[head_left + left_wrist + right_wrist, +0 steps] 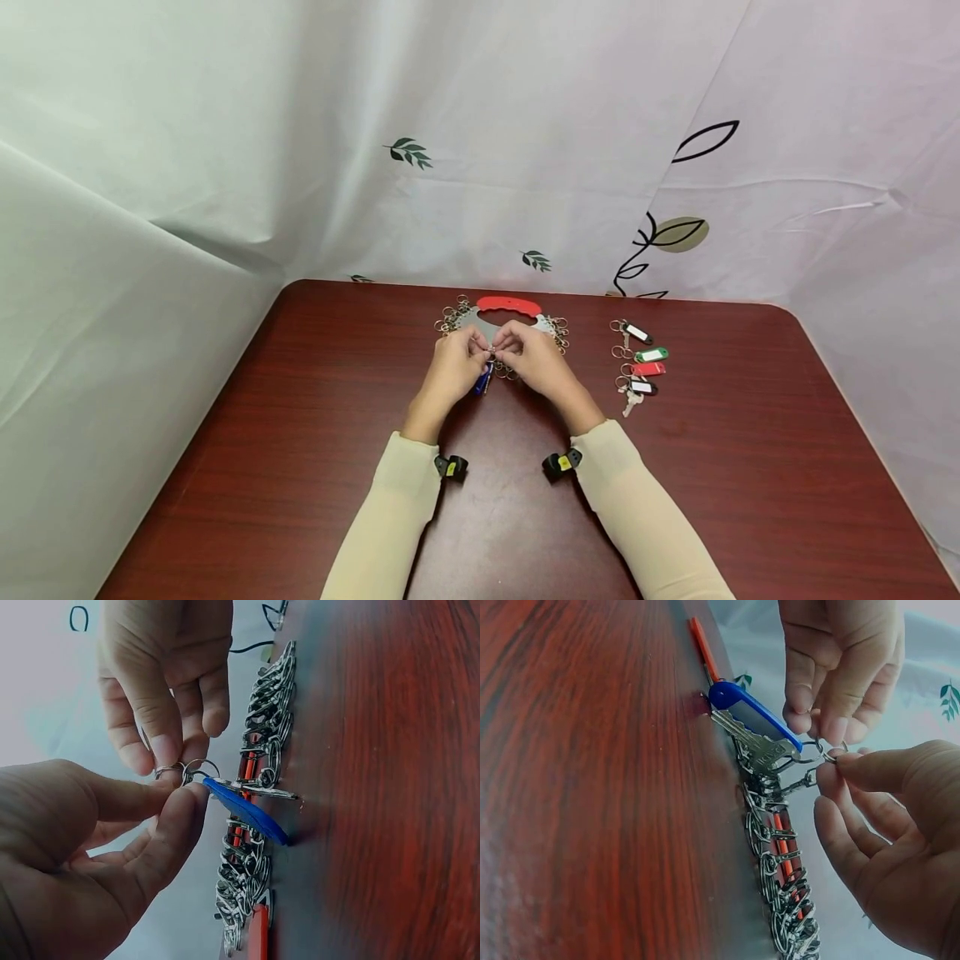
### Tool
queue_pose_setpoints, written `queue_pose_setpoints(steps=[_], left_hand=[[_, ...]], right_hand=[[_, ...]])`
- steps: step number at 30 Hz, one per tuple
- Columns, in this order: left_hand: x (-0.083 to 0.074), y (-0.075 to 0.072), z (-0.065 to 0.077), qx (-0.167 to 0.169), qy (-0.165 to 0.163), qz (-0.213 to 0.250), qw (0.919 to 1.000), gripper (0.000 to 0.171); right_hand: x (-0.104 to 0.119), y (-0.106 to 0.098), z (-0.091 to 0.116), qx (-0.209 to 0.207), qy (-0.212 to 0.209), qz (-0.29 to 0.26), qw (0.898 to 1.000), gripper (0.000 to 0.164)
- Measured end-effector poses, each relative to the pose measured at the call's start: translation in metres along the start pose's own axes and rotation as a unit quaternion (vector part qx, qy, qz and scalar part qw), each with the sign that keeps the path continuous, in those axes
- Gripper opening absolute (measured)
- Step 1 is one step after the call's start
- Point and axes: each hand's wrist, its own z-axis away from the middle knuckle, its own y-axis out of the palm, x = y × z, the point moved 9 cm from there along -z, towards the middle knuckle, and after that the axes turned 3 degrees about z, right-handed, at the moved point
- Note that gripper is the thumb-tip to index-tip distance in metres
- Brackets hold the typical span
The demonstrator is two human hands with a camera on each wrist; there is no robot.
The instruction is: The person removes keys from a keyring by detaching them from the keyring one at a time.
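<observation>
Both hands meet over a grey metal plate with a red handle (510, 305), its edge hung with several clasps and rings. My left hand (452, 367) pinches a small key ring (811, 750) between thumb and finger. From it hang a blue key tag (247, 812) and a silver key (757, 742). My right hand (538, 360) pinches a metal split ring (835, 754) linked against that key ring. A swivel clasp (801, 782) sits just below the right fingertips. Exactly how the rings pass through each other is partly hidden by the fingers.
To the right lie a black tag with a key (637, 333), a green tag (652, 355), a red tag (648, 368) and another black tag (642, 387). The brown table (262, 467) meets a pale curtain (480, 192) behind.
</observation>
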Motion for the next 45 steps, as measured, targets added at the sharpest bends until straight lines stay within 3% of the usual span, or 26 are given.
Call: queue_pose_setpoints(steps=[6, 25, 45], left_hand=[[-0.005, -0.001, 0.000, -0.013, 0.037, -0.046, 0.9982, 0.015], [-0.010, -0.002, 0.003, -0.044, 0.049, -0.111, 0.9916, 0.010], [-0.016, -0.003, 0.002, -0.045, 0.072, -0.111, 0.9901, 0.010]], right_hand=[[-0.004, 0.001, 0.000, 0.002, 0.012, -0.005, 1.000, 0.011], [-0.003, -0.001, 0.002, -0.013, 0.019, -0.013, 1.000, 0.009], [-0.004, -0.003, -0.001, -0.029, 0.030, -0.022, 0.999, 0.009]])
